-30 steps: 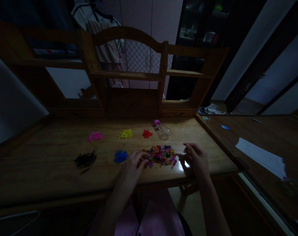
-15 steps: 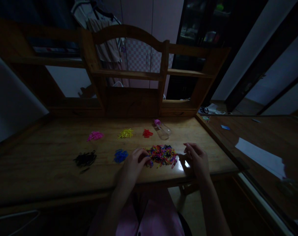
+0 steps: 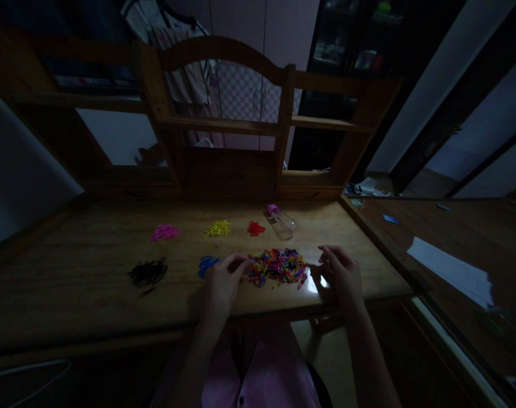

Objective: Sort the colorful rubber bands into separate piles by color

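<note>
A mixed heap of small coloured rubber bands (image 3: 279, 266) lies on the wooden desk between my hands. My left hand (image 3: 224, 280) is at the heap's left edge, thumb and forefinger brought together in a pinch; whatever they hold is too small to make out. It partly covers the pile of blue bands (image 3: 207, 265). To the right of the heap, my right hand (image 3: 343, 272) hovers with fingers loosely curled and a gap between thumb and forefinger, nothing visible in it. Sorted piles of black bands (image 3: 148, 272), pink bands (image 3: 165, 232), yellow bands (image 3: 218, 228) and red bands (image 3: 256, 228) lie around.
Behind the heap, a clear bottle (image 3: 286, 225) with a pink top lies on its side. A wooden shelf unit (image 3: 228, 129) rises at the desk's back. On the right, a lower brown surface holds a white sheet of paper (image 3: 451, 271) and a small blue card (image 3: 390, 219).
My left hand has shifted left and slightly up, from the heap's lower left side to over the edge of the blue pile. The right hand stays nearly still.
</note>
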The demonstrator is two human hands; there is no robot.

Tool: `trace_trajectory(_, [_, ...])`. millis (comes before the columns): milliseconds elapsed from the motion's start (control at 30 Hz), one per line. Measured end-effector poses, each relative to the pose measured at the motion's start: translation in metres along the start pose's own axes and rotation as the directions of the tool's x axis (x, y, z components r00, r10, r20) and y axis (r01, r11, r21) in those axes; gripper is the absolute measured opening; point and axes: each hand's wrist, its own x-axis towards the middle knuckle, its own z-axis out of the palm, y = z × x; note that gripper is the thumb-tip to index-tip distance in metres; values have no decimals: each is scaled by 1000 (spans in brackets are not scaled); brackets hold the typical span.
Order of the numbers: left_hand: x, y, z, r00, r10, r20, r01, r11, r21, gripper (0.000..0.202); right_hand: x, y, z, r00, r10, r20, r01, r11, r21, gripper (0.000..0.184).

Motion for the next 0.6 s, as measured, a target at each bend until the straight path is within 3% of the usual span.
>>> trace_trajectory(300, [-7, -2, -14, 990, 94, 101, -109, 981, 158, 13, -1, -2, 1, 1000, -19, -4, 18, 999, -35, 29])
trace_trajectory(467, [-8, 1, -11, 977, 184, 113, -204, 956, 213, 11, -2, -3, 1, 1000, -16, -9, 15, 999, -50, 30])
trace_trajectory(600, [-8, -1, -5, 978, 172, 122, -195, 956, 218, 8, -2, -3, 1, 1000, -10, -6, 10, 999, -49, 31])
